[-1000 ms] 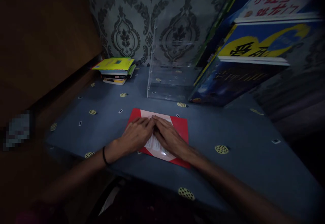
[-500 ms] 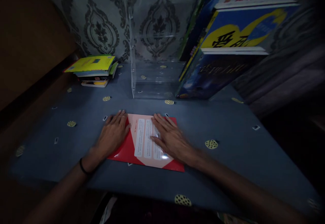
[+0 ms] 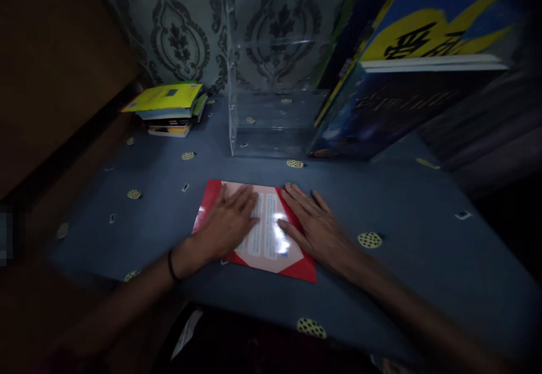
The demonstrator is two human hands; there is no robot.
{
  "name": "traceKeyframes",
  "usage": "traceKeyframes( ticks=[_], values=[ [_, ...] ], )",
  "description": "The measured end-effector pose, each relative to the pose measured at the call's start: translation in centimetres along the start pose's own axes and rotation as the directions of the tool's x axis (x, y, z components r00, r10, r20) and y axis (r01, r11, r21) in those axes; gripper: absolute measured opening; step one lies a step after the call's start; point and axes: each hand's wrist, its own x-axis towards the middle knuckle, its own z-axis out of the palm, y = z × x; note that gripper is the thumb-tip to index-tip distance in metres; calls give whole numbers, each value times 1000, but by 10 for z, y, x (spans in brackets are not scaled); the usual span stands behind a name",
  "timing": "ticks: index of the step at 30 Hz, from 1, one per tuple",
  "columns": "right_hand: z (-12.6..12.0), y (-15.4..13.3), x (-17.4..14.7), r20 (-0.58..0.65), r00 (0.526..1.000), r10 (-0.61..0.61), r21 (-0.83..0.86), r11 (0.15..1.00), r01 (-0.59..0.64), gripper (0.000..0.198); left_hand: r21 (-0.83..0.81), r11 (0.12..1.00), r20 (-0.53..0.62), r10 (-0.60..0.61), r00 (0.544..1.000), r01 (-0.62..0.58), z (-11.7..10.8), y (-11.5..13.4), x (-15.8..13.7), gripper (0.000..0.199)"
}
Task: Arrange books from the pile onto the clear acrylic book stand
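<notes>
A thin red and pink book [image 3: 266, 230] with white text panels lies flat on the cloth-covered table [image 3: 169, 221]. My left hand [image 3: 231, 218] rests over the book's left half, palm down with fingers stretched out. On its right edge lies my right hand [image 3: 315, 224], flat with the fingers spread and the thumb reaching onto the cover. Neither hand grips the book. A bright glare spot hides some of the print between the hands.
Behind the book stands a clear acrylic rack [image 3: 271, 139]. Large books, among them a dark blue one [image 3: 393, 111], lean upright at its right. A stack of books with a yellow top [image 3: 167, 98] sits at the back left, near the patterned wall [image 3: 182, 40].
My left hand has slid rightward from the book's left edge onto its cover. My right hand has shifted right, to the book's right edge. The view has also moved slightly.
</notes>
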Motion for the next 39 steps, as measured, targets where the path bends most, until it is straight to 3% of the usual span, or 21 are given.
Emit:
traceKeyframes(
  ticks=[2,4,7,11,18,22,25,27,29,33,39],
  values=[
    [2,2,-1,-16,1000,-16,-9,1000,15,66,-14,998,14,54,998,-54,-1,9,5,52],
    [4,4,-1,-20,1000,-24,-13,1000,24,65,-35,999,34,33,999,-32,-1,7,4,53],
    [4,3,-1,-5,1000,-25,-14,1000,25,67,-57,992,51,-106,993,109,2,-17,-9,51],
    [4,2,0,15,1000,-5,-30,1000,6,67,-115,958,-13,-264,964,261,8,-49,-38,49],
    [1,-13,-4,-13,1000,15,-48,999,-16,53,-222,942,-87,-275,958,250,17,-56,-54,50],
    [4,-56,1,59,991,-119,25,993,118,47,-211,941,-101,-289,952,263,19,-53,-53,49],
    [10,-93,6,111,945,-308,128,947,294,47,-212,944,-105,-278,955,252,18,-54,-53,49],
    [13,-106,5,112,923,-369,155,924,351,53,-216,945,-103,-271,957,245,18,-54,-54,48],
    [13,-104,0,83,932,-354,170,926,337,59,-216,944,-98,-276,956,250,18,-54,-54,48],
    [6,-75,-19,56,967,-248,190,954,234,68,-213,942,-94,-283,955,258,20,-55,-54,49],
    [0,-46,-36,60,983,-174,100,981,168,75,-154,953,-123,-279,952,260,16,-53,-54,46]
  ],
)
